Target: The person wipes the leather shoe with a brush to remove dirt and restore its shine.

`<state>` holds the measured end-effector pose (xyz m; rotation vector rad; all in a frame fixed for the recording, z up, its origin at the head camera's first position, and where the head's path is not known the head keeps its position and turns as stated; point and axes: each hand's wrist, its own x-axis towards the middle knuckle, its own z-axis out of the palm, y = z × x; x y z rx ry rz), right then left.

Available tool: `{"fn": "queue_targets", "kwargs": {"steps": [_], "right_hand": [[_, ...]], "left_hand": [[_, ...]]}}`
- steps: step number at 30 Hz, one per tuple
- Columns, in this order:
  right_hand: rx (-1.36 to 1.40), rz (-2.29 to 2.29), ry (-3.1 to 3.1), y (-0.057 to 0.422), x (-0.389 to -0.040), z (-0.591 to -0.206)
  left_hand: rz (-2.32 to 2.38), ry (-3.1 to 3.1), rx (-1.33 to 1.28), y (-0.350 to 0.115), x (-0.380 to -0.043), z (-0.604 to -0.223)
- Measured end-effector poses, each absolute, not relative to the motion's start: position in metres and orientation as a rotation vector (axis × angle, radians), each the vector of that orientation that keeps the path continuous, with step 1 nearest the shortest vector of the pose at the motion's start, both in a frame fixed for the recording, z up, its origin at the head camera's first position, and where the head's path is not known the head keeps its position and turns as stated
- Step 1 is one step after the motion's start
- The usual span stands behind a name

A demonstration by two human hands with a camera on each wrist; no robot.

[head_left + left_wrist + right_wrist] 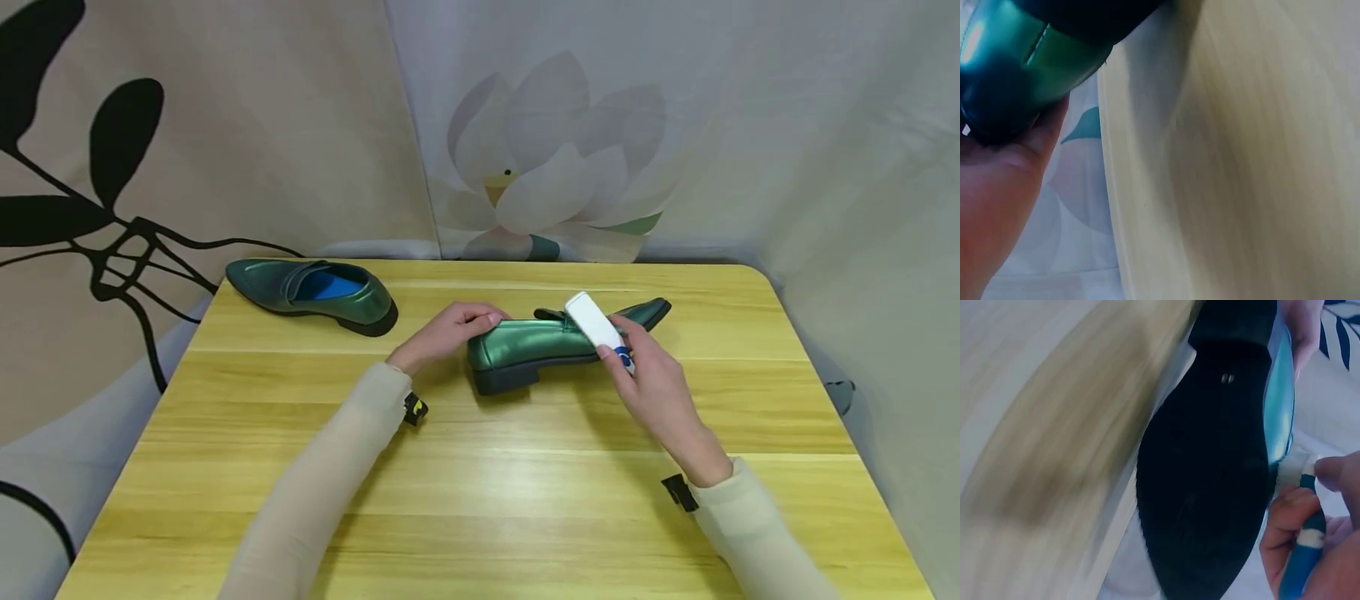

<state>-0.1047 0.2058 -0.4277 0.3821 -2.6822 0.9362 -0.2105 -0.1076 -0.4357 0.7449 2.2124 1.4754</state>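
Observation:
A shiny green loafer (525, 343) with a black sole is held over the table, toe to the right. My left hand (453, 332) grips it by the back of its opening; in the left wrist view, the rounded green heel (1022, 69) hides most of the fingers. My right hand (652, 375) holds a white and blue brush (592, 319) slanted across the loafer's front. Its pale bristles (1291, 474) lie against the green upper in the right wrist view, where the dark sole (1204, 450) faces the camera.
A matching green loafer (330, 302) with a blue insole stands at the table's far left corner. The wooden table (480, 500) ends in front of a pale curtain (300, 125) printed with leaves and a flower.

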Motion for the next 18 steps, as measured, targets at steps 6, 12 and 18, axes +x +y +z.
{"fn": "queue_targets", "kwargs": {"steps": [6,12,18], "right_hand": [[0.496,0.878,-2.670,0.182,-0.106,-0.427],[0.646,0.772,-2.619,0.160,-0.102,-0.429],[0.845,0.679,-2.582,0.145,-0.096,-0.434]], "left_hand": [[1.485,2.282,0.628,-0.101,-0.202,-0.431],[1.495,2.298,0.541,-0.100,-0.193,-0.429],[1.531,2.259,0.518,-0.103,-0.189,-0.432]]}}
